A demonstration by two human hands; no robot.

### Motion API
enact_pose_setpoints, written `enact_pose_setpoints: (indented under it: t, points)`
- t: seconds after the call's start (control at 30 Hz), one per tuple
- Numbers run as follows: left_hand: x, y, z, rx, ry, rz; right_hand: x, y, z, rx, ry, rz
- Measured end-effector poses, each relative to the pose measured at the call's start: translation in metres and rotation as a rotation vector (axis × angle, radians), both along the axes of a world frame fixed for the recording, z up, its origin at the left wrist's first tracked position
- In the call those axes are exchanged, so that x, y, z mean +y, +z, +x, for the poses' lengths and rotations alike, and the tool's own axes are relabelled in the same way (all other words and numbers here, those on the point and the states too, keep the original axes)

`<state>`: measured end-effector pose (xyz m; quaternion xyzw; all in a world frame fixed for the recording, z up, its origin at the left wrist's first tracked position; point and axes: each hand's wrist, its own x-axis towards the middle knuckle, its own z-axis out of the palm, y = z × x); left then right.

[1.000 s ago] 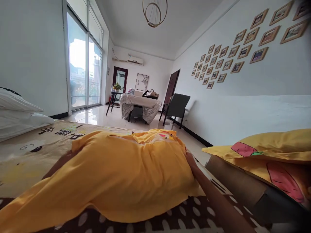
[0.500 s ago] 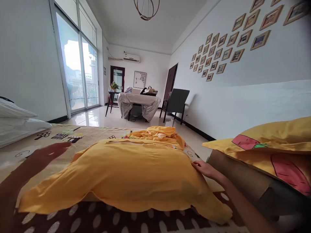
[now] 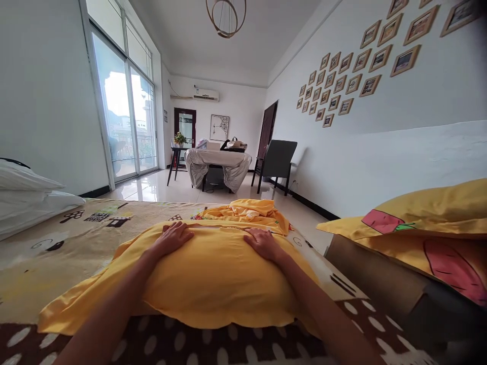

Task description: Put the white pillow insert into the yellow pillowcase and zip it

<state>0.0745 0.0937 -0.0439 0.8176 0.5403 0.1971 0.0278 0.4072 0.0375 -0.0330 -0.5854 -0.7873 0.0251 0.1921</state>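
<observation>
A plump pillow in a yellow pillowcase lies across the bed in front of me. My left hand rests flat on its far upper left part, fingers spread. My right hand lies flat on its far upper right part, fingers stretched out. Both palms press on the fabric and hold nothing. Behind the pillow sits a crumpled yellow cloth. The bed carries a beige patterned sheet and a brown dotted cover near me.
A second yellow pillow with red prints lies at the right. White pillows are stacked at the left. Beyond the bed stand a covered table, a dark chair, a glass sliding door and a wall of framed pictures.
Both hands came from the pillow's sides onto its top. The left arm swung in from the left; the right hand moved from the right edge toward the middle.
</observation>
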Motion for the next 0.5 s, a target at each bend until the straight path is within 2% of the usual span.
enact_pose_setpoints:
  t: [0.07,0.13,0.2,0.3,0.43,0.5]
  points:
    - [-0.002,0.001,-0.002,0.013,0.024,0.036,0.005,-0.006,0.003,0.006,-0.062,0.026]
    - [-0.009,0.010,-0.004,0.029,0.027,0.078,0.004,-0.008,0.007,0.007,-0.096,0.050]
    - [-0.020,0.026,-0.005,0.033,0.036,0.157,-0.001,-0.002,0.014,0.012,-0.087,0.057]
    - [-0.039,0.057,-0.010,0.005,0.083,0.341,-0.016,0.017,0.032,0.037,-0.018,0.039]
    - [-0.066,0.092,-0.016,-0.047,0.115,0.570,-0.041,0.044,0.056,0.215,0.189,-0.177]
    - [-0.078,0.104,-0.018,-0.111,0.109,0.762,-0.050,0.053,0.059,0.260,0.199,-0.258]
